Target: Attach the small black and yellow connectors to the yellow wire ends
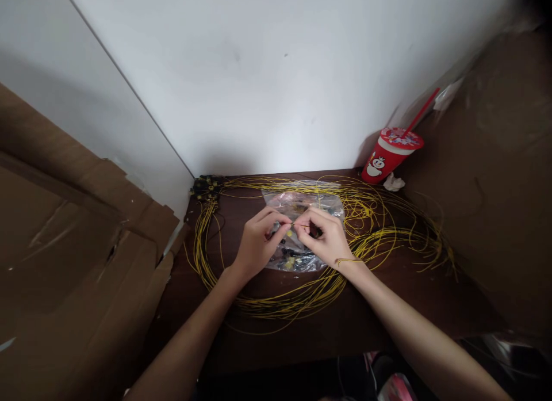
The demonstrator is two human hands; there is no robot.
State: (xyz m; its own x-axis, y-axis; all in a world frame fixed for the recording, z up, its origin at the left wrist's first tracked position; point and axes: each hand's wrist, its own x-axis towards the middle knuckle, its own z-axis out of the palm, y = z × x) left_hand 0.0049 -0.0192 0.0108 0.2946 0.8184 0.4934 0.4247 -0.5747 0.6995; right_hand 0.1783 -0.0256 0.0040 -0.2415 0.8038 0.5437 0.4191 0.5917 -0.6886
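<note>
My left hand [260, 240] and my right hand [324, 233] meet above a clear plastic bag [308, 262], both with fingers pinched together. A thin wire [305, 225] shows at my right fingertips, running toward the left ones. Between my left thumb and forefinger is a tiny piece, too small to make out. The bag lies flat, with small black and yellow parts [290, 263] in it. Long yellow and black wires [293, 306] curve in a big loop around the bag and under both arms. A short yellow wire [348, 261] rests across my right wrist.
Dark connectors [207, 187] cluster at the wires' far left end. At the back right stand a red cup [386, 156] with a straw and a crumpled tissue [394, 182]. Cardboard [77, 245] flanks the brown table [267, 346] at left, with a brown panel [495, 176] at right.
</note>
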